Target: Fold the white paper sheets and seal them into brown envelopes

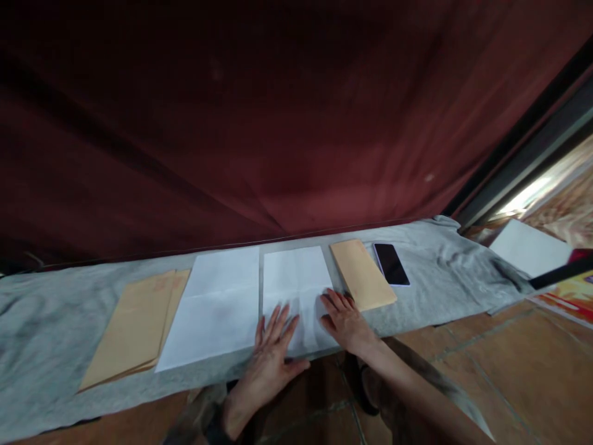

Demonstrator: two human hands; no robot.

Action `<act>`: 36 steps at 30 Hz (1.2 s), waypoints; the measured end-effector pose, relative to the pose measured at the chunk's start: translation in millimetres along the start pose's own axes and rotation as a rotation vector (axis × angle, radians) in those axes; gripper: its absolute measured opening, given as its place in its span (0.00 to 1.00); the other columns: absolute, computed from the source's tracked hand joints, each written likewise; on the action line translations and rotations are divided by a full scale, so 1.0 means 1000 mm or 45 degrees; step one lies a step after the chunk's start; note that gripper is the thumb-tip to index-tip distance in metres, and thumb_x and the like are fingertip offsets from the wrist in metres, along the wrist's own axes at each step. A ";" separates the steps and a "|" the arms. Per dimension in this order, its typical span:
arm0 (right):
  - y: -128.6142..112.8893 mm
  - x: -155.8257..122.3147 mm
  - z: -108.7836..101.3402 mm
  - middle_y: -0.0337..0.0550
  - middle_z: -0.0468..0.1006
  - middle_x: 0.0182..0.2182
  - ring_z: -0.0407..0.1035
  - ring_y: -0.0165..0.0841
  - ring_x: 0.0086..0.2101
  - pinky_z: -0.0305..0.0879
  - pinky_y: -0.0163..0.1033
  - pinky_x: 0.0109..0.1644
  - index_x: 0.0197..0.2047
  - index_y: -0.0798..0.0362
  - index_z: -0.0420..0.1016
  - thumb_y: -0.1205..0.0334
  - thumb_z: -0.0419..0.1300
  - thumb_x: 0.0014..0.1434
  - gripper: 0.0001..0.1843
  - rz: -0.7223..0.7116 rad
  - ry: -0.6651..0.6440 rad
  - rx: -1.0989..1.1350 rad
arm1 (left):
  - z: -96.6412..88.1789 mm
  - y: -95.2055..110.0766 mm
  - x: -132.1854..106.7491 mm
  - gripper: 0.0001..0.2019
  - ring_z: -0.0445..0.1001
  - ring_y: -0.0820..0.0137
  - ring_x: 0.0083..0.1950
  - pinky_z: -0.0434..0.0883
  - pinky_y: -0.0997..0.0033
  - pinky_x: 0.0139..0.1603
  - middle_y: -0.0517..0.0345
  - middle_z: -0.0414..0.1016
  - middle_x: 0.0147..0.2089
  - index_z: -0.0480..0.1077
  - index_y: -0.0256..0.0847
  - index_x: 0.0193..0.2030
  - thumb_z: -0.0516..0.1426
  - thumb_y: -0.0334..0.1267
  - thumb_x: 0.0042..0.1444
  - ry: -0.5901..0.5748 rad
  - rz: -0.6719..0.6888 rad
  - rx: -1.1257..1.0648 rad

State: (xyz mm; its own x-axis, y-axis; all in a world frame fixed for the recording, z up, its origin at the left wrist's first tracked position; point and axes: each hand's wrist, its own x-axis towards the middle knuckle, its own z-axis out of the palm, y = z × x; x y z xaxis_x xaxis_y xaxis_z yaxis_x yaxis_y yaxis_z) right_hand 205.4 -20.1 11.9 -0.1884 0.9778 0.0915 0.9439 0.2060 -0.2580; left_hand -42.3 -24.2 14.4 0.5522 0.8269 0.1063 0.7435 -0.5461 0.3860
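Note:
A creased white sheet of paper lies flat on the grey cloth in front of me. My left hand rests at its lower left edge, fingers spread and thumb out to the side. On its right edge lies my right hand, fingers stretched out over the paper. To the left is a larger white sheet with a faint fold line across it. Beyond that sits a small stack of brown envelopes. A single brown envelope lies just right of my right hand.
A phone with a dark screen lies right of the single envelope. The grey cloth covers a long narrow surface against a dark red fabric wall. At the far right are a white board-like item and a colourful packet. Tiled floor lies below.

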 end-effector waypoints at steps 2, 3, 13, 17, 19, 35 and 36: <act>0.006 -0.001 0.004 0.57 0.63 0.68 0.60 0.49 0.66 0.58 0.58 0.67 0.68 0.55 0.65 0.62 0.56 0.67 0.27 -0.034 0.023 -0.043 | 0.000 0.009 -0.007 0.41 0.43 0.48 0.78 0.47 0.28 0.72 0.46 0.46 0.79 0.55 0.49 0.73 0.65 0.50 0.55 -0.109 0.039 0.081; 0.009 -0.001 0.005 0.57 0.63 0.68 0.60 0.48 0.65 0.59 0.57 0.67 0.68 0.55 0.65 0.61 0.55 0.68 0.26 -0.057 0.039 -0.049 | 0.000 0.012 -0.008 0.40 0.44 0.49 0.78 0.47 0.28 0.72 0.46 0.45 0.79 0.54 0.49 0.73 0.64 0.47 0.56 -0.137 0.051 0.113; -0.005 0.030 0.012 0.51 0.61 0.70 0.54 0.45 0.69 0.57 0.55 0.69 0.68 0.53 0.67 0.58 0.48 0.72 0.25 -0.084 0.124 0.013 | -0.003 0.014 0.002 0.33 0.47 0.54 0.78 0.49 0.33 0.73 0.47 0.50 0.77 0.55 0.47 0.73 0.58 0.39 0.63 -0.186 0.041 0.188; -0.023 0.039 0.015 0.48 0.57 0.72 0.51 0.46 0.70 0.52 0.56 0.71 0.70 0.51 0.64 0.56 0.50 0.72 0.26 -0.073 0.014 -0.057 | -0.011 0.021 0.008 0.31 0.50 0.55 0.77 0.49 0.35 0.74 0.47 0.54 0.76 0.58 0.46 0.72 0.56 0.32 0.62 -0.219 0.007 0.184; -0.022 0.040 0.016 0.49 0.58 0.71 0.52 0.45 0.70 0.51 0.56 0.71 0.71 0.50 0.62 0.56 0.50 0.72 0.26 -0.086 -0.012 -0.080 | -0.017 0.021 0.009 0.30 0.54 0.58 0.76 0.50 0.40 0.75 0.49 0.57 0.75 0.60 0.45 0.71 0.55 0.29 0.61 -0.229 0.007 0.153; 0.022 0.036 -0.021 0.50 0.74 0.61 0.66 0.40 0.63 0.61 0.52 0.68 0.63 0.51 0.72 0.54 0.46 0.73 0.23 0.077 -0.148 0.699 | -0.057 -0.029 0.010 0.09 0.81 0.62 0.47 0.76 0.62 0.52 0.56 0.84 0.45 0.80 0.47 0.40 0.57 0.38 0.60 0.233 -0.138 -0.493; 0.026 0.036 -0.025 0.51 0.75 0.60 0.68 0.40 0.61 0.62 0.51 0.67 0.62 0.51 0.73 0.52 0.46 0.73 0.24 0.174 -0.154 0.826 | -0.061 -0.030 0.012 0.09 0.81 0.63 0.47 0.76 0.63 0.52 0.56 0.84 0.45 0.80 0.47 0.40 0.58 0.40 0.61 0.248 -0.161 -0.589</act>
State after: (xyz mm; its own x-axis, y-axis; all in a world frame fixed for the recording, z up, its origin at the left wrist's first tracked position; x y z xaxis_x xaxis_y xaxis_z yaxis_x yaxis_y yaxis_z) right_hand 229.6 19.2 32.4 -0.1431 0.9863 -0.0815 0.6147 0.0240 -0.7884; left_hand -80.7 9.8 59.7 0.3557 0.9163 0.1842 0.5307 -0.3602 0.7672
